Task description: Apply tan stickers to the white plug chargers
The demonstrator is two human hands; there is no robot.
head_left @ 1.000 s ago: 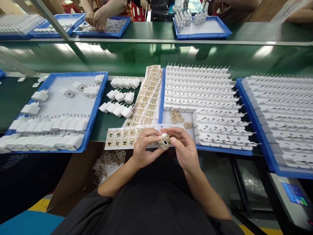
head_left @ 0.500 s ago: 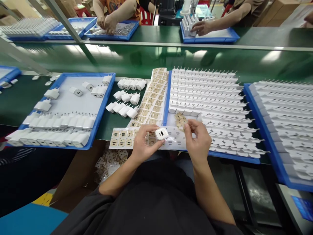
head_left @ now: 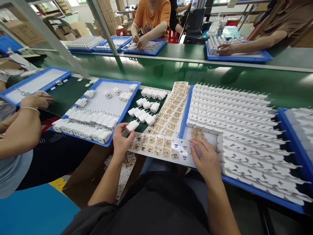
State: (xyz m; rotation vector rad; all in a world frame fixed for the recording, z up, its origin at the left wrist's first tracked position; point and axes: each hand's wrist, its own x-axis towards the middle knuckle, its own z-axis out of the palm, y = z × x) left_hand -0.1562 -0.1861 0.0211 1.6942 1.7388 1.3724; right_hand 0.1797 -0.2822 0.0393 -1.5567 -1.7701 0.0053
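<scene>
A white plug adapter (head_left: 132,126) is pinched in my left hand (head_left: 122,138), its pins pointing up and right. Loose adapters (head_left: 144,115) lie in short rows just beyond it. My right hand (head_left: 204,156) rests near the right end of a label sheet (head_left: 156,147); its fingers are slightly spread and nothing shows in them. Tan peeled pieces (head_left: 197,133) sit beyond those fingers, in the corner of a blue tray (head_left: 187,112) filled with rows of white adapters. More label sheets (head_left: 171,114) lie beside that tray.
On the left, a blue tray (head_left: 136,93) holds adapters in rows and a few scattered ones. A neighbour's arm (head_left: 29,120) reaches in at far left. Two people work across the green bench (head_left: 146,70). Another blue tray edge (head_left: 293,137) stands at far right.
The view has turned left. My left hand has moved left with an adapter, now beside the loose ones. My right hand has lowered to the label sheet, its fingers more open.
</scene>
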